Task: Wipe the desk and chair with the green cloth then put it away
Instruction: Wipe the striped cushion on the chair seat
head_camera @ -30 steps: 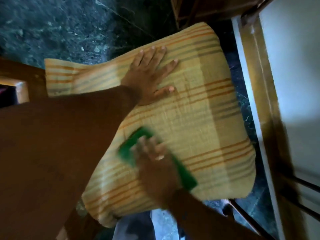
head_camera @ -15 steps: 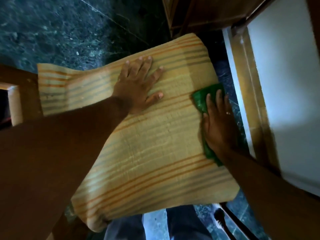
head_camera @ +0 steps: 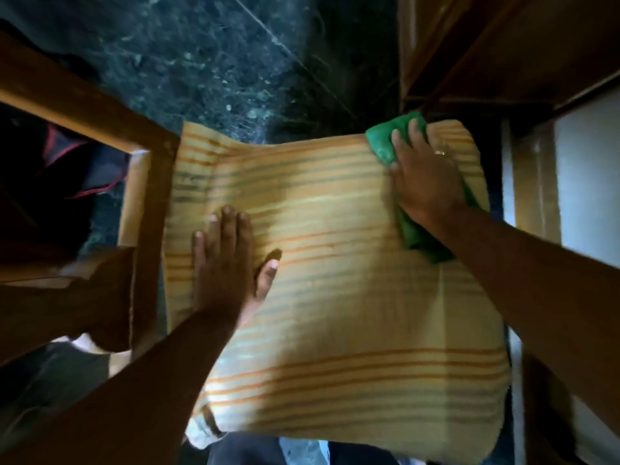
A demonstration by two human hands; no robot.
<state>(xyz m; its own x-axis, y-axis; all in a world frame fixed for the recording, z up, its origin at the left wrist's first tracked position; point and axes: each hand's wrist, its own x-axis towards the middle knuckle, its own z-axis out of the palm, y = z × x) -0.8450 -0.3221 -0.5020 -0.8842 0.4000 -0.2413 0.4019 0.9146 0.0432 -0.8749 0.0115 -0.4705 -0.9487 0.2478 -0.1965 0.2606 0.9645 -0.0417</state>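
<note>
A yellow cushion with orange and grey stripes [head_camera: 352, 313] covers the chair seat and fills the middle of the view. The green cloth [head_camera: 382, 142] lies on the cushion's far right corner, with my right hand [head_camera: 426, 182] pressed flat on it and a ring on one finger. Part of the cloth shows below my wrist. My left hand [head_camera: 224, 260] rests flat on the cushion's left side, fingers spread, holding nothing. The wooden chair frame [head_camera: 141, 203] runs along the cushion's left edge.
The wooden desk [head_camera: 503, 55] stands at the upper right, with a pale panel [head_camera: 590, 182] on the right edge. Dark green marble floor [head_camera: 208, 62] lies beyond the chair. Dark fabric [head_camera: 60, 169] shows through the chair frame on the left.
My right hand has slid the green cloth from the cushion's near middle over to its far right corner. My left hand stays flat on the cushion. The view has turned.
</note>
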